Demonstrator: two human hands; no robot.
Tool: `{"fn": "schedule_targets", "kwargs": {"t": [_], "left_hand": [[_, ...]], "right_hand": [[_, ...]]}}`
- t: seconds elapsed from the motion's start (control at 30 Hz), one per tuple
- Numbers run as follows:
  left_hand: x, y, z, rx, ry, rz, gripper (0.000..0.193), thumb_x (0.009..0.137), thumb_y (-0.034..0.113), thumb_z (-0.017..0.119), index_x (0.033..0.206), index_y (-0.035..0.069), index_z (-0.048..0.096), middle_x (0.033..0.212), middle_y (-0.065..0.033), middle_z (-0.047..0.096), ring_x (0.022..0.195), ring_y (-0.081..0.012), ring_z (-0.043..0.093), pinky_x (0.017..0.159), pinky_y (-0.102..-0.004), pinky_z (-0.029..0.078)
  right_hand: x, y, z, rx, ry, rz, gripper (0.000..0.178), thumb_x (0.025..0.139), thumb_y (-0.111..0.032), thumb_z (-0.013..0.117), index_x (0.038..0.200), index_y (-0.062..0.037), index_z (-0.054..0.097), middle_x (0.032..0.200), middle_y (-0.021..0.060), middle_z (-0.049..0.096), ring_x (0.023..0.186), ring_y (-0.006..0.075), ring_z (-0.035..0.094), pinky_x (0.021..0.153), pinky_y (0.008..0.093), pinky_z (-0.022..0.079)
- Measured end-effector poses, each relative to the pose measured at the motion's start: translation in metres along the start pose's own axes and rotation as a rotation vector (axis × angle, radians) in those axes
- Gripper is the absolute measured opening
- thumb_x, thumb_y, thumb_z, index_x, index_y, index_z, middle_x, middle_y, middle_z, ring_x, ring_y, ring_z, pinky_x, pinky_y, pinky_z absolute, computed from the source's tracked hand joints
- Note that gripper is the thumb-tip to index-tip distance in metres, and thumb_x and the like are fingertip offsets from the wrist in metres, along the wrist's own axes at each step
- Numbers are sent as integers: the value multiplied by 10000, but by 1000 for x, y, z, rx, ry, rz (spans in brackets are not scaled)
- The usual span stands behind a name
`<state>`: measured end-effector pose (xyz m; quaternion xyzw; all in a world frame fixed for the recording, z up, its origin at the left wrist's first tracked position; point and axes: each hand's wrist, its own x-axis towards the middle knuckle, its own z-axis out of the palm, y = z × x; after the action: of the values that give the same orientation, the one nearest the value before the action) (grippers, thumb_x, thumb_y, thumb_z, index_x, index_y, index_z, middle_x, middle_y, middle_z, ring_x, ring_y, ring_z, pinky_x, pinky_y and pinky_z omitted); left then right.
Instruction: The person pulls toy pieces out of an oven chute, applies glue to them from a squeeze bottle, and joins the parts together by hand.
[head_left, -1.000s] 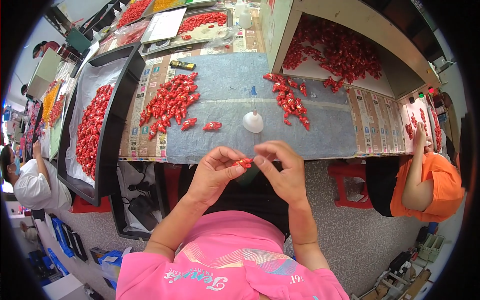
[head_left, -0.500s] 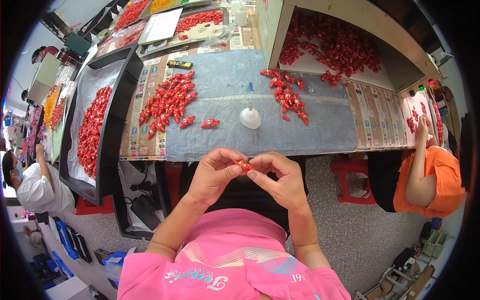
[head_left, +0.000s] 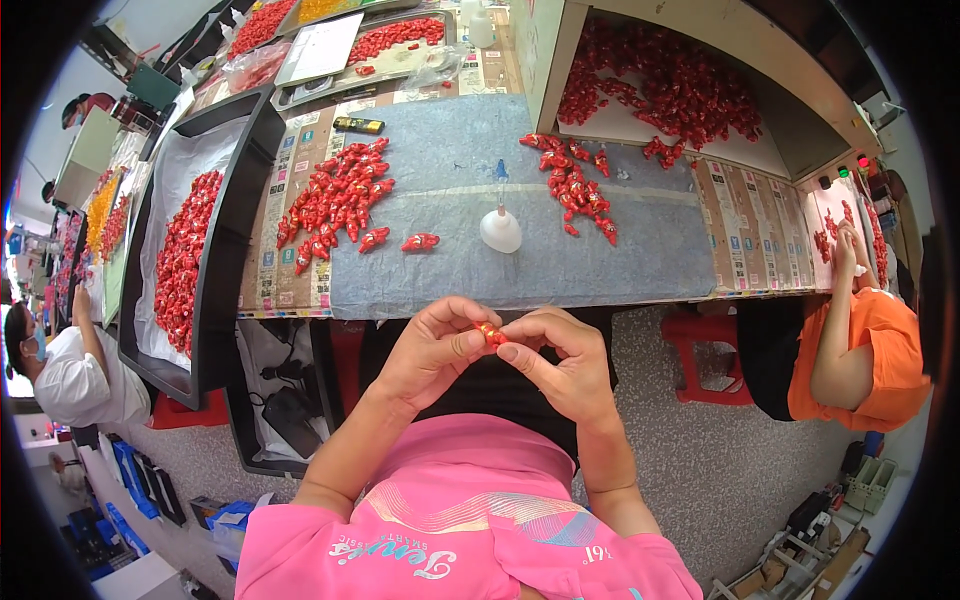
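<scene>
Between my two hands, in front of the table's near edge, is a small red figurine with gold-yellow marks. My left hand pinches it from the left between thumb and fingertips. From the other side my right hand grips it the same way, thumb below and index finger above. Beyond them, a single red figurine lies on the blue-grey cloth. A white squat dropper bottle with a thin tip stands farther along. Left of it is a pile of red figurines; a smaller group lies to the right.
A black tray with many red pieces stands at the left. An open-fronted box at the back right holds a dark red heap. A black-and-yellow lighter lies behind the left pile. Co-workers sit at both sides, one in an orange shirt.
The figurine has turned slightly between my fingertips, showing more of its red and gold side. Both hands stay nearly in place.
</scene>
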<state>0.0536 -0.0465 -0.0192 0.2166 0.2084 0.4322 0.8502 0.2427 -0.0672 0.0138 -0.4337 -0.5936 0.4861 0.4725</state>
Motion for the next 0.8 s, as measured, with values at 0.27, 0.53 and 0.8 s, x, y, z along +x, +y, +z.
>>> {"fn": "schedule_targets", "kwargs": {"t": [0.27,0.53,0.8], "left_hand": [[-1,-2,0,83,55,43,175,824,1,677,972,66,609,1037,-83,604,969,-174,596,863,-300,488],[0,-2,0,51,49,18,213,830,3,672,1021,64,601,1050,-89,621,977,-181,607,871,-308,492],[0,-3,3,-6,70,1,374,861,27,646,1218,56,540,1165,-115,608,1019,-166,605,884,-291,492]], "right_hand": [[-1,2,2,-137,52,-128,169,796,-41,720,956,-3,680,866,89,655,753,146,636,635,242,518],[-4,2,6,-155,82,-128,174,776,-36,733,939,-2,681,849,92,653,738,161,633,632,257,517],[-7,9,19,-355,229,-295,190,705,-18,766,869,-22,670,774,90,642,672,239,602,613,316,479]]}}
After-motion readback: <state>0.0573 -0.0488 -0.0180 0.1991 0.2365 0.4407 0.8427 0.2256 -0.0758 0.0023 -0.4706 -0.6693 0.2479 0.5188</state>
